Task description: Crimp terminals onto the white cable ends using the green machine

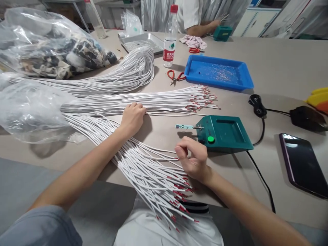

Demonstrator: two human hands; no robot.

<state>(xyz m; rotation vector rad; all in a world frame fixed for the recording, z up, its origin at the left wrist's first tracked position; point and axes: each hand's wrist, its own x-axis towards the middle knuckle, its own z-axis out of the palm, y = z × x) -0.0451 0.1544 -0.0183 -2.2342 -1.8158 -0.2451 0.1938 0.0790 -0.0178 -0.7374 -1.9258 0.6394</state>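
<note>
My left hand (133,116), its fingers curled down, rests at the near edge of a straight bundle of white cables (164,101) with red-tipped ends. Its fingertips close on a cable there, partly hidden. My right hand (193,158) is closed, thumb pressed to the bent forefinger, just in front of a green box-shaped machine (225,133). White cables run up to and behind that hand; what is in its fingers is hidden. From the machine's left side a small pale-blue tip (183,126) sticks out. A second, fanned bundle of white cables (143,171) hangs over the table edge towards my lap.
A blue tray (217,87) with small bits lies behind the machine, beside red-handled cutters (174,80) and a water bottle (169,44). Plastic bags (33,106) cover cables at left. A phone (302,164) and black power cord (263,133) lie right. Another person (192,17) sits opposite.
</note>
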